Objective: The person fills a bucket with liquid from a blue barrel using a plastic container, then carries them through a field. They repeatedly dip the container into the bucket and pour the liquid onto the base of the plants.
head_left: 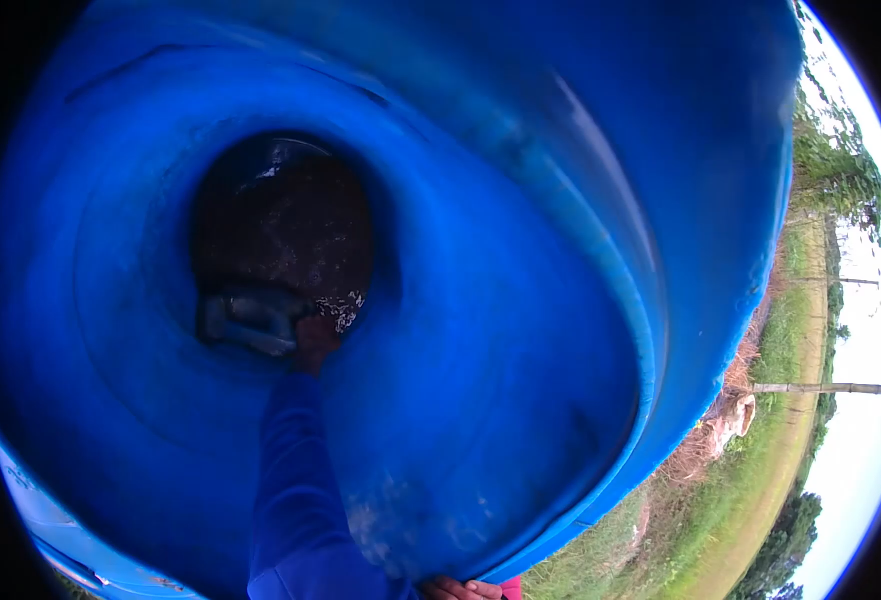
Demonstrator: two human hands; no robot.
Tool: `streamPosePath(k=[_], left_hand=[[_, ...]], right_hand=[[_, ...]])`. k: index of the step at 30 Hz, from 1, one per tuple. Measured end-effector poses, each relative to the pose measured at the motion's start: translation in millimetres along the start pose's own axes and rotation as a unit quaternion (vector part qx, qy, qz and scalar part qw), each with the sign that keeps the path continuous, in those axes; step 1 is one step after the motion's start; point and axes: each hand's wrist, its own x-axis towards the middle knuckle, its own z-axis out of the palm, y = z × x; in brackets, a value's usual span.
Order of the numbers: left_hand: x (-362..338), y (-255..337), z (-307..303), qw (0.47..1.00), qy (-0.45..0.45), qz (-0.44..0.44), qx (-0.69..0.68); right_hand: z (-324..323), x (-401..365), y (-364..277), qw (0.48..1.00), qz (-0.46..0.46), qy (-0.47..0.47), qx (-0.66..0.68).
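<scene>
Deep inside a large blue plastic barrel [500, 330], my left hand [315, 340] reaches down in a blue sleeve. It is closed at the right end of a dark bluish jug [255, 318] with a handle opening; the exact grip is dim. The jug lies tilted at the surface of dark liquid [285, 225] at the bottom. Ripples and bright glints show beside the hand. At the lower edge of the view, my right hand [463, 589] rests at the barrel's near rim, its fingers curled over it and partly cut off.
The barrel's wall surrounds my left arm. Outside at the right are grass [790, 340], dry brush, a pale crumpled piece [733, 420], a fence post [820, 388] and trees. Another light blue surface [70, 535] shows at lower left. The outdoor scene appears turned sideways.
</scene>
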Motion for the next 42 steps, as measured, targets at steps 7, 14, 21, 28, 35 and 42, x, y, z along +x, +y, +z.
streamPosePath(k=[7, 14, 21, 28, 35, 42], left_hand=[[-5, 7, -36, 0.999, -0.027, 0.002, -0.047], [10, 3, -56, 0.993, -0.102, -0.003, -0.052], [31, -9, -3, 0.996, -0.02, 0.034, -0.082], [16, 5, -18, 0.987, -0.013, 0.084, -0.135], [11, -10, -53, 0.922, -0.048, 0.063, -0.378], [-12, -25, -114, 0.842, 0.035, 0.045, -0.537]], right_hand=[[3, 1, 6, 1.0, -0.005, 0.0, -0.014], [7, 4, 8, 1.0, -0.009, -0.006, -0.024], [10, 4, 7, 0.999, -0.014, -0.011, -0.033], [9, 2, 1, 1.0, -0.01, -0.014, -0.026], [4, 0, -7, 1.0, -0.002, 0.002, -0.019], [-24, 25, -9, 0.999, 0.044, -0.001, 0.022]])
